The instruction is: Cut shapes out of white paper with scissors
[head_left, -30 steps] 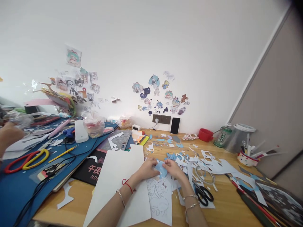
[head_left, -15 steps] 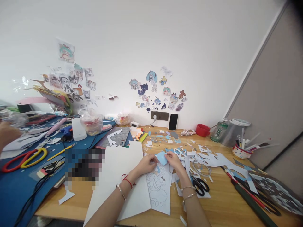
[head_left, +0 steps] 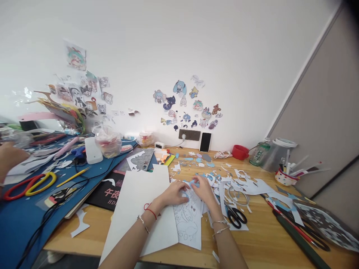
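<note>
My right hand [head_left: 202, 189] pinches a small light-blue paper piece [head_left: 193, 183], mostly hidden by its fingers, over the top of a line-drawn sheet [head_left: 187, 228]. Close beside it on the left is my left hand [head_left: 175, 192], its thumb and fingers curved and apart above the drawing. The left fingertips come near the blue piece; whether they touch it I cannot tell. Pencilled outlines of a cartoon figure cover the sheet. Under my left forearm lies a large blank white sheet [head_left: 131, 209], overlapping the drawing's left side.
Black-handled scissors [head_left: 237, 217] lie right of my right wrist, among white paper scraps [head_left: 246, 185]. Red and yellow scissors [head_left: 30, 186] rest on the blue mat [head_left: 22, 224]. A person's hand [head_left: 9, 158] shows at far left. The phone [head_left: 205, 142] leans on the wall.
My hands have lowered the blue paper piece, and it now shows less between the fingers. My left thumb has spread away from its fingers. The view has shifted slightly.
</note>
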`<state>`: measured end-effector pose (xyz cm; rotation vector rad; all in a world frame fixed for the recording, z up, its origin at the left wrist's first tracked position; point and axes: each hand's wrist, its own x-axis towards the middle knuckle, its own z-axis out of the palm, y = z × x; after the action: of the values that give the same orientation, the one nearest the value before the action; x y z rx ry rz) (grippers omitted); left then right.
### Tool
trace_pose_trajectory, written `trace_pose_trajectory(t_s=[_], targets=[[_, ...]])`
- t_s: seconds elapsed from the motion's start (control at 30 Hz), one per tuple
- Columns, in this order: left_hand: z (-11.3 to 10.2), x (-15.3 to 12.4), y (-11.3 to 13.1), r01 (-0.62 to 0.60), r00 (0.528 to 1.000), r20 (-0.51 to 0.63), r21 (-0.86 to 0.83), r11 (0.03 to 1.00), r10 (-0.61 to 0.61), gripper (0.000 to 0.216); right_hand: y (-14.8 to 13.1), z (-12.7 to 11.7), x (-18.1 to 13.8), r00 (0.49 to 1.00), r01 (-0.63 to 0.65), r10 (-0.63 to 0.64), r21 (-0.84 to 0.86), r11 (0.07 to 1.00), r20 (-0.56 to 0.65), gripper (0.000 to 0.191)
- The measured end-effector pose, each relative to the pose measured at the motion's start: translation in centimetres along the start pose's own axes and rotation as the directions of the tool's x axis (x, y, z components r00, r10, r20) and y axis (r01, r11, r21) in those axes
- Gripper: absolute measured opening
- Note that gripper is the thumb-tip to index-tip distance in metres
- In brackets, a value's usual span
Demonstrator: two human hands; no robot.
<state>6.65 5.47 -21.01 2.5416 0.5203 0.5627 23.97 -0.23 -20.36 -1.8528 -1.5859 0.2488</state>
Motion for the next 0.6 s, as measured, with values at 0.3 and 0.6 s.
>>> trace_pose_trajectory(t_s=[0.3, 0.6], targets=[[-0.7, -0.7, -0.2, -0.003, 1.0, 0.025, -0.023, 1.0, 0.003, 0.027, -1.5, 0.1, -1.3, 0.947, 0.146, -0.18, 0.143, 0.979, 0.266, 0.021], [0.2, -0.7, -0.2, -0.005, 1.0, -0.02, -0.123, 0.992, 0.002, 0.026, -1.5, 0.4, -1.4, 0.932, 0.134, -0.185, 0.177, 0.975, 0.311, 0.017]])
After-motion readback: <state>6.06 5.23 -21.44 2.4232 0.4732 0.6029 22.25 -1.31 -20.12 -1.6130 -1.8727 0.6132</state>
